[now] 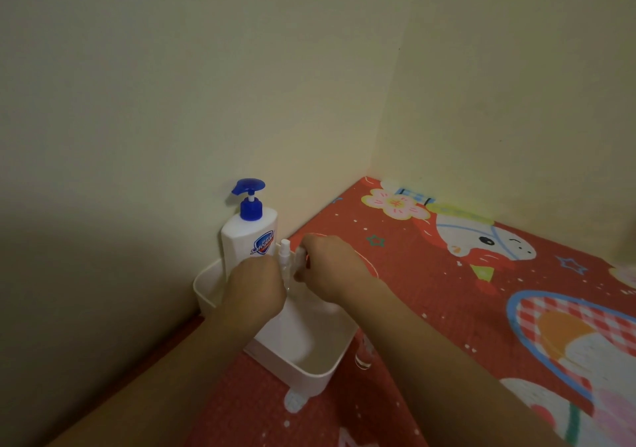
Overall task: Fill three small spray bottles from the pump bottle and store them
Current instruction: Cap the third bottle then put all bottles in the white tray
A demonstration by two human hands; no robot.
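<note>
Nearest, the white bin (303,374) is sitting under both hands. Left hand (256,286) is gripping a spray bottle (285,260); right hand (330,267), at 3 o'clock, is pinching its cap (300,257). A tilted bottle could spill; the loose cap could slip.

Hemmed in at the back and left by the walls (172,102). Far end of the white tray (311,379) blocked by the pump bottle (246,240). Open tablecloth (447,291) to the right; near tray end unobstructed.
</note>
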